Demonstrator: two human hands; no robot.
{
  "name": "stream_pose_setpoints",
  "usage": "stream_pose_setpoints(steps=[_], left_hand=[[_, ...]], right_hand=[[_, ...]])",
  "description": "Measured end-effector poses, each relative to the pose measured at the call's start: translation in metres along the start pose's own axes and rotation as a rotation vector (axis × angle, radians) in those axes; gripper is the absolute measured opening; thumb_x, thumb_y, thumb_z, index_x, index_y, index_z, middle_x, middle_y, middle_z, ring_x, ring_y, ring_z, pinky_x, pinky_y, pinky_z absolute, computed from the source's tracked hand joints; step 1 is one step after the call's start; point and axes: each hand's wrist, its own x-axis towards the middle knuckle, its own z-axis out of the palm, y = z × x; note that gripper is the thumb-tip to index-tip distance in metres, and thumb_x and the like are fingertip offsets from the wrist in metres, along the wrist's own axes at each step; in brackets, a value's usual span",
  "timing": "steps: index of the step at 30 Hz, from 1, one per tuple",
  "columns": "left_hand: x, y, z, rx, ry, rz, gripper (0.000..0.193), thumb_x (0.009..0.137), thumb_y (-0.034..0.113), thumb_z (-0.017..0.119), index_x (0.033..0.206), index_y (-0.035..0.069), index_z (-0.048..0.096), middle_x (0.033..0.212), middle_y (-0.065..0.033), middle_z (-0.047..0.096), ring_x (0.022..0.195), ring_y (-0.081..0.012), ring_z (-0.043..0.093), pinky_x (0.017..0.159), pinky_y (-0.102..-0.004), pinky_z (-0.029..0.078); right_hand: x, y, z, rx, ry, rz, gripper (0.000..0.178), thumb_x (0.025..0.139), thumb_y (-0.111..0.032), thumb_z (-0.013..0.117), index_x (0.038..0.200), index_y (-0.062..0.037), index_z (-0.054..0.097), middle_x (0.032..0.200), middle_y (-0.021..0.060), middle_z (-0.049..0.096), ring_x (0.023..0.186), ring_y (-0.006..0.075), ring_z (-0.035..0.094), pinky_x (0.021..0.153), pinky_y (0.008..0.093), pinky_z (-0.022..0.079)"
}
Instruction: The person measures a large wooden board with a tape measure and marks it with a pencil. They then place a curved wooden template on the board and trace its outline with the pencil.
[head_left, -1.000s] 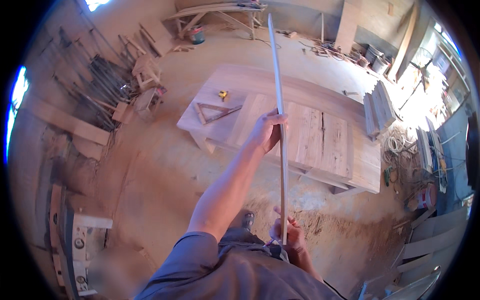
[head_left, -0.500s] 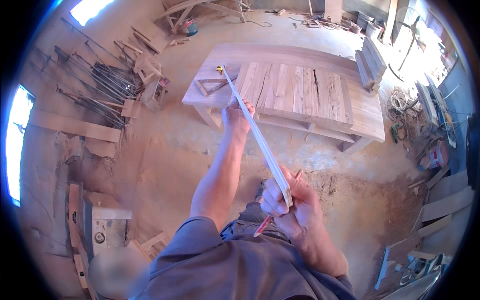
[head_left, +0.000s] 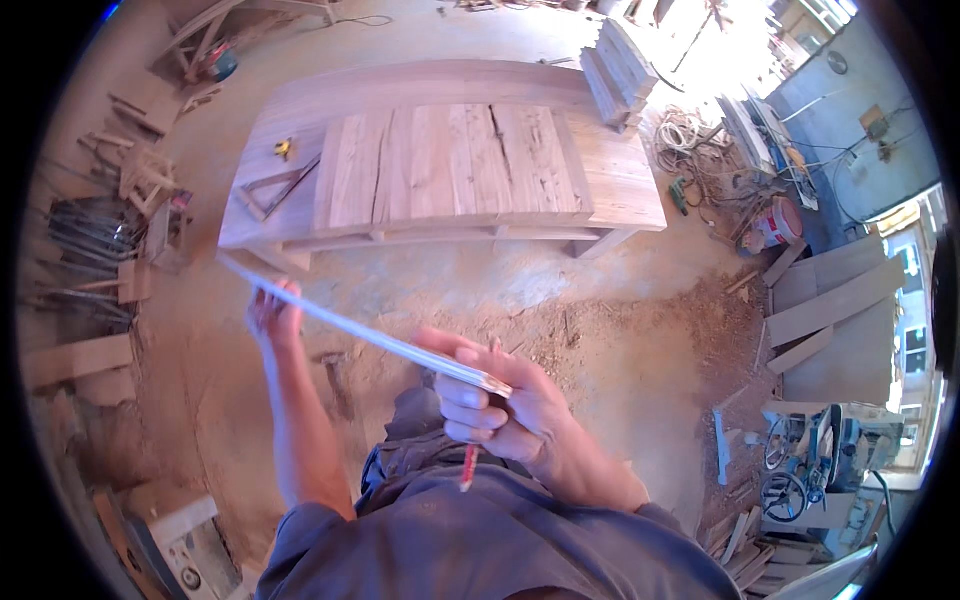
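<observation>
A long, narrow pale strip (head_left: 370, 345) with a wood-coloured near end slants across in front of me. My left hand (head_left: 276, 312) is closed around it toward its far end. Near the other end my right hand (head_left: 500, 405) grips the strip, and a red pencil (head_left: 469, 468) sticks out below the same hand. Beyond the hands, a panel of joined boards (head_left: 440, 165) with dark cracks lies on a wooden table (head_left: 285, 110). On the table's left part are a yellow tape measure (head_left: 284, 149) and a triangular wooden frame (head_left: 262, 201).
Stacked timber pieces (head_left: 620, 75) stand at the table's right end. Further right lie coiled cable (head_left: 680, 135), a green power tool (head_left: 679, 195) and a bucket (head_left: 775, 225). A machine with handwheels (head_left: 785, 495) stands at lower right. Sawdust and shavings (head_left: 600, 330) cover the floor.
The view has turned right. The strip has swung leftward and down, off the tabletop to in front of its near left corner. Both hands still hold it.
</observation>
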Motion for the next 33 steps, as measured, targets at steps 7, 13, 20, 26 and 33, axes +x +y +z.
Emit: stream_pose_setpoints(steps=[7, 13, 20, 26, 33], left_hand=[[0.015, -0.039, -0.042, 0.43, 0.639, 0.142, 0.019, 0.105, 0.026, 0.048, 0.099, 0.011, 0.057, 0.087, -0.0086, 0.056, 0.075, -0.0218, 0.054, 0.07, -0.0375, 0.049], [0.045, -0.162, 0.002, 0.446, 0.658, 0.112, 0.036, 0.106, 0.034, 0.052, 0.126, 0.004, 0.056, 0.121, -0.0103, 0.061, 0.113, -0.0273, 0.058, 0.101, -0.0462, 0.049], [0.044, -0.28, 0.069, 0.547, 0.696, 0.141, 0.043, 0.107, 0.03, 0.049, 0.139, 0.002, 0.048, 0.138, -0.0152, 0.053, 0.127, -0.03, 0.052, 0.109, -0.0503, 0.043], [0.029, -0.31, 0.095, 0.487, 0.639, 0.123, 0.039, 0.108, 0.026, 0.045, 0.138, 0.001, 0.047, 0.141, -0.0173, 0.052, 0.129, -0.0329, 0.051, 0.108, -0.0577, 0.044], [0.031, -0.273, 0.088, 0.407, 0.693, 0.242, 0.033, 0.107, 0.016, 0.045, 0.133, -0.003, 0.052, 0.132, -0.0186, 0.06, 0.121, -0.0339, 0.059, 0.102, -0.0524, 0.05]], right_hand=[[0.003, -0.054, -0.107, 0.091, 0.344, -0.288, 0.039, 0.108, -0.037, 0.04, 0.107, -0.005, 0.062, 0.071, 0.0062, 0.058, 0.053, 0.0148, 0.049, 0.048, 0.029, 0.035], [-0.041, -0.086, -0.16, -0.164, 0.795, -0.886, 0.042, 0.106, -0.043, 0.047, 0.107, -0.0035, 0.061, 0.078, 0.0108, 0.063, 0.059, 0.016, 0.053, 0.049, 0.027, 0.038], [-0.097, -0.188, -0.221, -0.646, 0.928, -0.91, 0.01, 0.098, -0.012, 0.063, 0.101, -0.0027, 0.063, 0.08, 0.0079, 0.066, 0.054, 0.0093, 0.052, 0.045, 0.0213, 0.038], [-0.116, -0.295, -0.249, -0.678, 0.92, -0.832, 0.006, 0.096, -0.008, 0.064, 0.099, -0.0027, 0.063, 0.078, 0.0051, 0.065, 0.055, 0.0079, 0.053, 0.045, 0.0207, 0.037], [-0.098, -0.394, -0.264, -0.676, 0.904, -0.786, 0.007, 0.095, -0.007, 0.065, 0.1, -0.0025, 0.063, 0.081, 0.0034, 0.064, 0.06, 0.0077, 0.055, 0.045, 0.0209, 0.037]])
